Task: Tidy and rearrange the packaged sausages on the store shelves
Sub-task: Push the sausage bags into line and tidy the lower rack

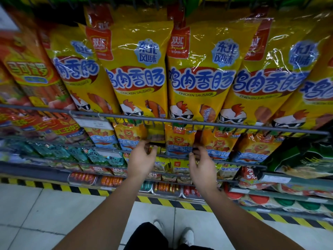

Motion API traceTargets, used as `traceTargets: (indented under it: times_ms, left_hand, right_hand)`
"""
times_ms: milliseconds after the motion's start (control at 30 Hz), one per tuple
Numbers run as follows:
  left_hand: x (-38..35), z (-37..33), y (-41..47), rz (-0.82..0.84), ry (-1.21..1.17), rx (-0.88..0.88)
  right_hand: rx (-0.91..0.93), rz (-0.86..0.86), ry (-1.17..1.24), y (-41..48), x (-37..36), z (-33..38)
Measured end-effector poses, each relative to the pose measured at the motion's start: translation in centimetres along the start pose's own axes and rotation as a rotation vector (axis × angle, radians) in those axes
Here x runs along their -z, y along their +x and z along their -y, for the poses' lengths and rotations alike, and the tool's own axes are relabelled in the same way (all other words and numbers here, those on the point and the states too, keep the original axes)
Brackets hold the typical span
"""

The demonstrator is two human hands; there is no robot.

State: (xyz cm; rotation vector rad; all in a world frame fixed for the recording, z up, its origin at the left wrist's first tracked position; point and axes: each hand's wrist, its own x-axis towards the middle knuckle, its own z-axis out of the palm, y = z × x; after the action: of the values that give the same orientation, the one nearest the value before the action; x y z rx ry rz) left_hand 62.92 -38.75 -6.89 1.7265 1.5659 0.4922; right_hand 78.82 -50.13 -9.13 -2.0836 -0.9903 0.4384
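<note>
Tall yellow chicken sausage packs (198, 74) hang in a row across the upper shelf. Below a grey metal rail (180, 121) hangs a row of smaller orange-yellow sausage packs with a lion picture (178, 141). My left hand (142, 159) reaches into a gap in that row, fingers curled at the edge of the lion pack on its left (129, 136). My right hand (201, 163) is at the right side of the middle lion pack, fingers bent against its lower corner. Whether either hand truly grips a pack is unclear.
Orange-red sausage packs (36, 74) hang at the left, green packs (306, 159) at the right. Lower shelves hold teal packets (75, 154) and clear trays of loose sausages (167, 188). A yellow-black striped kerb (72, 188) edges the tiled floor; my shoes (187, 235) stand below.
</note>
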Motion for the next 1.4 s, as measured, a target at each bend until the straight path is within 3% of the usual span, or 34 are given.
traceTargets:
  times_ms: [200,367,467,567,800,1400]
  left_hand:
    - [2.9,1.9,1.1,-0.145,0.039,0.001]
    - [5.5,4.1,3.4,-0.154,0.045,0.051]
    - [6.8,5.1,4.5,-0.072,0.067,0.104]
    - [7.3,6.0,5.8,0.021,0.123,0.02]
    - [8.3,7.0,7.1,0.02,0.16,-0.064]
    - [8.3,5.3,6.6,0.042,0.004,-0.114]
  right_hand:
    - [0.129,-0.081,-0.052,-0.6,-1.6,2.9]
    - [0.212,0.05,-0.061,-0.3,-5.3,6.3]
    - [0.147,0.126,-0.074,-0.1,-7.8,8.2]
    - [0.039,0.151,-0.047,0.4,-10.2,9.3]
    - [-0.199,0.133,0.097,1.4,-13.4,10.5]
    - [-0.254,0.004,0.386,0.8,-12.1,10.6]
